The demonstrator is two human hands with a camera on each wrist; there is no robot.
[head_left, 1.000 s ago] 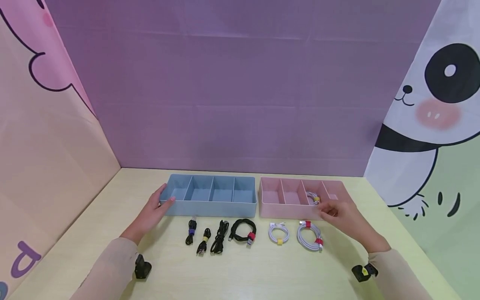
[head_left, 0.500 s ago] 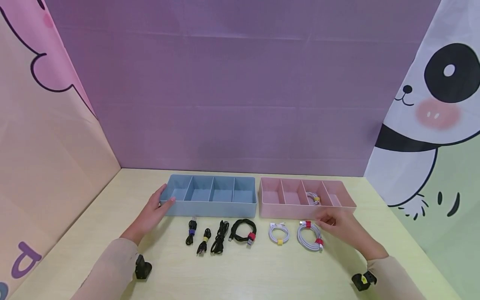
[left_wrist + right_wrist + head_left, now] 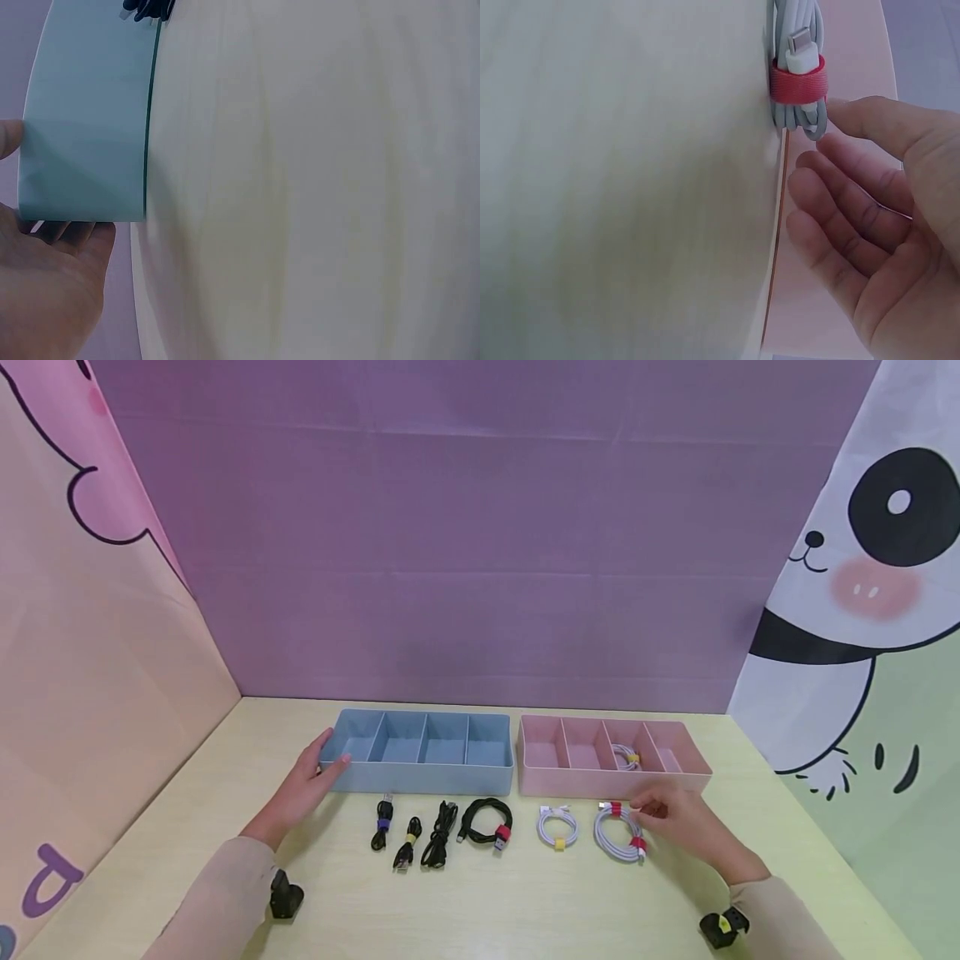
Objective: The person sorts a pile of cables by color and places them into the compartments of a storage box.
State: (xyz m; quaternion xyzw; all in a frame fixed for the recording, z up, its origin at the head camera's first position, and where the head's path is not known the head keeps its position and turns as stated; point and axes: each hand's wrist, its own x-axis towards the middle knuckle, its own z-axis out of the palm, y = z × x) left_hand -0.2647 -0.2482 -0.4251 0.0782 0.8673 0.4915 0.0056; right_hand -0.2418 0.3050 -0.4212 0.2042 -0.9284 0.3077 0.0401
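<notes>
My right hand (image 3: 678, 818) is just beside the big white cable (image 3: 601, 833), which lies coiled on the table (image 3: 480, 910) in front of the pink box (image 3: 562, 783). My fingers are loosely bent and the thumb stands apart from them, so the hand is relaxed, with no grip on the cable. In the right wrist view my thumb tip and index fingertip are right by the cable's end, near a red tie (image 3: 799, 86) and a plug (image 3: 801, 54); I cannot tell whether either touches.

My left hand (image 3: 303, 781) holds the blue box (image 3: 423, 778) by its left end, thumb at the near rim and fingers against the end wall.

Left of the big cable lies a small white cable (image 3: 542, 828) with a yellow tie. Another white coil (image 3: 627, 757) sits in the pink box, in compartment 3 of 4 from the left. In front of the blue box lie 4 black cables (image 3: 439, 837), the rightmost wound in a ring.
</notes>
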